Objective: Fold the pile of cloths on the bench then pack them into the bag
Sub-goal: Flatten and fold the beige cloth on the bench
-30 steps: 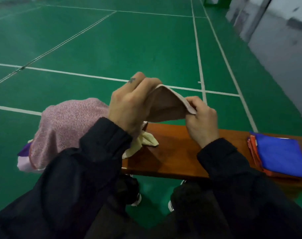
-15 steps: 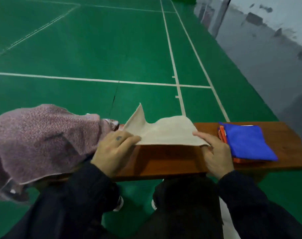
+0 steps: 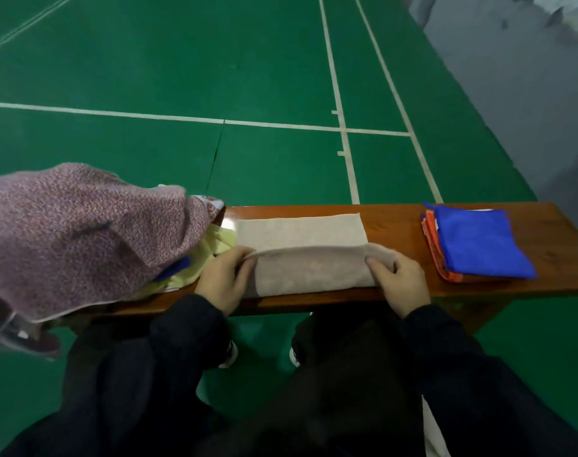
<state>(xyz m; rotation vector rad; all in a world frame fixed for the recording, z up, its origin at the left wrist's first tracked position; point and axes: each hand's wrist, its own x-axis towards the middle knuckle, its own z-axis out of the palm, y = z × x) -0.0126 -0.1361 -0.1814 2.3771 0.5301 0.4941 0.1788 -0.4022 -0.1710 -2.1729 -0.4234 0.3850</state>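
Note:
A beige cloth (image 3: 300, 234) lies spread across the middle of the brown wooden bench (image 3: 396, 225), its near edge lifted and rolled toward the far side. My left hand (image 3: 223, 280) pinches that near edge at its left corner. My right hand (image 3: 399, 280) pinches it at the right corner. A pile of unfolded cloths covers the bench's left end, with a large speckled pink cloth (image 3: 76, 232) on top and a pale yellow cloth (image 3: 211, 247) beneath. A folded blue cloth (image 3: 478, 245) on folded orange cloths (image 3: 431, 240) sits at the right end. No bag is identifiable.
The bench stands on a green court floor (image 3: 182, 61) with white lines. A grey wall (image 3: 528, 77) runs along the right side. My dark-clothed legs are under the bench's near edge, shoes just showing.
The beige cloth, held up in the air a second ago, was brought down and spread flat on the bench. Both hands now lift its near edge over toward the far side.

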